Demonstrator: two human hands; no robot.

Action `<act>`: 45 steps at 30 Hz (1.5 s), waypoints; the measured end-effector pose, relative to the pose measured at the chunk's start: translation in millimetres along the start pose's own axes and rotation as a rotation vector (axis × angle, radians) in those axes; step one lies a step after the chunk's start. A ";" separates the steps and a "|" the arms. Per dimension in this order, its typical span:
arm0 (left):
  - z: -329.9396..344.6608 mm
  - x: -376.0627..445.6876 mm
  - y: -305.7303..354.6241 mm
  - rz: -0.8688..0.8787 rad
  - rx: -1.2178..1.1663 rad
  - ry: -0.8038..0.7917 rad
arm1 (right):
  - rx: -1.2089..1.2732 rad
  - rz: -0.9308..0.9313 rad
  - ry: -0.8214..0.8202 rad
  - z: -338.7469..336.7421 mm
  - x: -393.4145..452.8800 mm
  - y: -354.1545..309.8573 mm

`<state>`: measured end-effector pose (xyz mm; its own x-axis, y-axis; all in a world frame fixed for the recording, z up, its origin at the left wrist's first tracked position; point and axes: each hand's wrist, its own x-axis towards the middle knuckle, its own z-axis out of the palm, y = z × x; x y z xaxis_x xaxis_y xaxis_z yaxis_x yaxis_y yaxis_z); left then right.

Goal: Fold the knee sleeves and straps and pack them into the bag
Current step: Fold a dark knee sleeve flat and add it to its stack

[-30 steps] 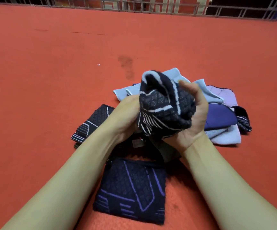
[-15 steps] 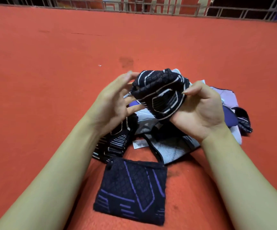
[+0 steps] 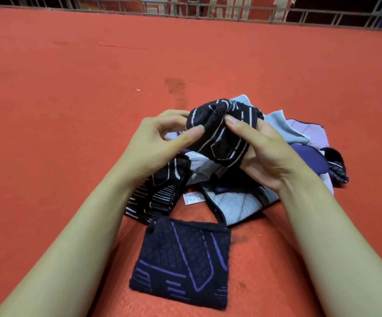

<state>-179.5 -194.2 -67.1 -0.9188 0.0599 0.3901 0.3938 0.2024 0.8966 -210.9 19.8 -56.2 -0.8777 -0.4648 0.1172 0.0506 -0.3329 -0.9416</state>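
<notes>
A black knee sleeve with white lines (image 3: 222, 136) is bunched up in the air between both hands. My left hand (image 3: 160, 143) pinches its left side with thumb and fingers. My right hand (image 3: 267, 154) grips its right side, thumb on top. Below them lies a sleeve turned inside out, grey striped with a white label (image 3: 238, 204). Another black and white sleeve (image 3: 155, 195) lies under my left wrist. A folded black sleeve with purple lines (image 3: 183, 261) lies flat nearest me.
Behind my right hand is a pile of cloth pieces: light blue (image 3: 277, 124), lilac (image 3: 311, 136), dark purple (image 3: 309, 161) and a black patterned one (image 3: 336, 170). All lie on a red mat (image 3: 71, 110). A metal railing (image 3: 208, 10) runs along the far edge.
The bunched sleeve has been turned over and lowered a little. My left hand has closed its thumb and fingers onto the sleeve's left side; my right hand keeps its grip.
</notes>
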 end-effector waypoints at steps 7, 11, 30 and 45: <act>-4.3 4.1 -2.2 -0.068 -0.091 0.104 | -0.168 -0.004 0.076 -10.6 -0.1 -4.0; 0.5 7.9 -1.1 -0.145 -0.272 0.134 | -0.214 0.035 0.136 -17.6 -0.1 -11.1; -0.3 6.9 -6.4 -0.281 -0.469 0.027 | -0.269 0.031 -0.087 -20.5 -8.6 -11.7; -6.1 2.6 2.8 0.016 0.037 0.229 | -0.635 -0.265 0.345 -42.4 -2.3 -30.2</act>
<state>-180.7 -199.5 -62.4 -0.8813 -0.1594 0.4449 0.4029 0.2386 0.8836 -230.7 65.7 -41.5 -0.9265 -0.1185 0.3570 -0.3739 0.1855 -0.9087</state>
